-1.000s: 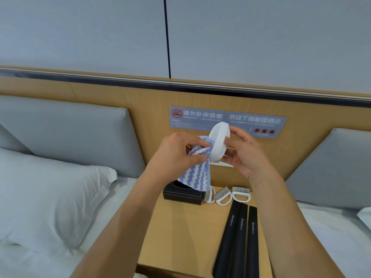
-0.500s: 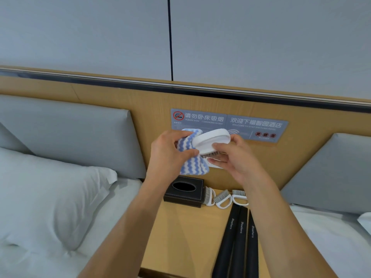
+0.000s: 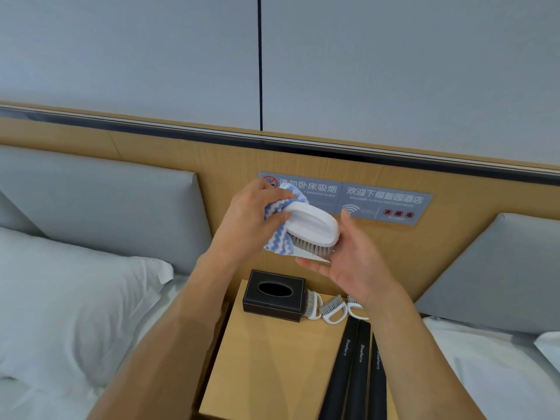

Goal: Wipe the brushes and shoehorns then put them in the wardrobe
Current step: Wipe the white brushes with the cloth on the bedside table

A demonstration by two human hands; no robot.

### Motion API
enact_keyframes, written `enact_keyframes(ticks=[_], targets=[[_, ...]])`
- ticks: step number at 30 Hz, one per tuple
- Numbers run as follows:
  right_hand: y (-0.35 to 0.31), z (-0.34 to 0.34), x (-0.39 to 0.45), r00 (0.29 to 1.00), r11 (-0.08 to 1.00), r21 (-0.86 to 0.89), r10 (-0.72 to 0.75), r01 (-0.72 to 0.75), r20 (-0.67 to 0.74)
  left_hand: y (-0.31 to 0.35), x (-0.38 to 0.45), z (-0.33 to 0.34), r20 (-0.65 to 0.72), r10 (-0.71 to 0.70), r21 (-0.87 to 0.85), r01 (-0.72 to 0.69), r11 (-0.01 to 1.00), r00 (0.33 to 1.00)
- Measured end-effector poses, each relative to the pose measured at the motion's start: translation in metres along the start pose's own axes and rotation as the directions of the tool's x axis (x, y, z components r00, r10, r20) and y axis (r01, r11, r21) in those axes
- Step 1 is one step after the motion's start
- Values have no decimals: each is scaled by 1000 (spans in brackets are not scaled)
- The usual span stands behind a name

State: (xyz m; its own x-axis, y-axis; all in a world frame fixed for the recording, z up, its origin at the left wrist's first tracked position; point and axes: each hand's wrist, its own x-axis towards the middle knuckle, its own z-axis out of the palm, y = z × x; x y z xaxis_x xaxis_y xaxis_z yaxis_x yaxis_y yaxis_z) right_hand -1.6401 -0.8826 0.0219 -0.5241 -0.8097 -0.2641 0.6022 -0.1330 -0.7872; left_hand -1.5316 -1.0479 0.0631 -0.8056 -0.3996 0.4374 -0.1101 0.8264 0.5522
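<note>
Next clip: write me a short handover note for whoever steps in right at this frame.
Left hand holds the striped cloth against the white brush. Right hand cradles that brush from below, fingers loosely spread.
On the nightstand: three small brushes beside the tissue box, three black shoehorns.
Done: nothing visibly stored.
Left: finish this brush, wipe the others and the shoehorns, carry all to the wardrobe.

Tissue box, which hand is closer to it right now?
Right. The right hand hangs just above and right of the tissue box; the left hand sits higher, holding the cloth on the brush.
</note>
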Motion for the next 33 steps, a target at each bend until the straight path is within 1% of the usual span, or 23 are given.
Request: enact_keyframes(ticks=[2, 4, 6, 8, 10, 11, 14, 16, 18, 20, 23, 27, 30, 33], targets=[[-2, -1, -2, 1000, 998, -63, 24, -24, -3, 2, 1, -6, 22, 71, 3, -71, 997, 997], [-7, -2, -5, 1000, 983, -185, 12, -9, 17, 4, 2, -11, 60, 150, 3, -151, 989, 987], [-11, -4, -7, 995, 968, -249, 16, 9, 99, 6, 2, -14, 72, 199, 6, -200, 980, 977], [-12, -5, -10, 982, 969, -249, 44, 3, 183, 9, 2, -13, 44, 216, -7, -215, 976, 975], [-10, -3, -9, 968, 967, -252, 40, 24, 247, 14, 1, -9, -21, 201, -3, -201, 980, 979], [-8, -1, -8, 967, 968, -248, 26, 39, 255, 17, -1, -5, -68, 178, 2, -179, 984, 982], [-4, 4, -7, 980, 972, -221, -36, 80, 196, 27, -8, 8, -196, 87, 34, -81, 996, 977], [-3, 6, -7, 987, 973, -212, -58, 90, 151, 31, -14, 15, -231, 47, 76, -30, 997, 972], [-4, 8, -8, 991, 977, -190, -72, 93, 112, 32, -22, 19, -236, 25, 72, -8, 997, 971], [-6, 9, -8, 993, 978, -181, -91, 104, 74, 35, -29, 20, -225, 50, 72, -34, 997, 973], [-9, 7, -8, 993, 972, -201, -112, 119, 48, 35, -33, 18, -178, 140, 84, -126, 988, 974], [-10, -1, -10, 992, 983, -149, -99, 109, 77, 32, -31, 12, -91, 215, 88, -207, 974, 972], [-11, -4, -10, 991, 990, -98, -89, 99, 97, 31, -29, 7, -34, 289, 75, -286, 955, 957], [-10, -4, -9, 991, 989, -100, -104, 112, 80, 27, -28, 4, 44, 346, 73, -348, 935, 937]])
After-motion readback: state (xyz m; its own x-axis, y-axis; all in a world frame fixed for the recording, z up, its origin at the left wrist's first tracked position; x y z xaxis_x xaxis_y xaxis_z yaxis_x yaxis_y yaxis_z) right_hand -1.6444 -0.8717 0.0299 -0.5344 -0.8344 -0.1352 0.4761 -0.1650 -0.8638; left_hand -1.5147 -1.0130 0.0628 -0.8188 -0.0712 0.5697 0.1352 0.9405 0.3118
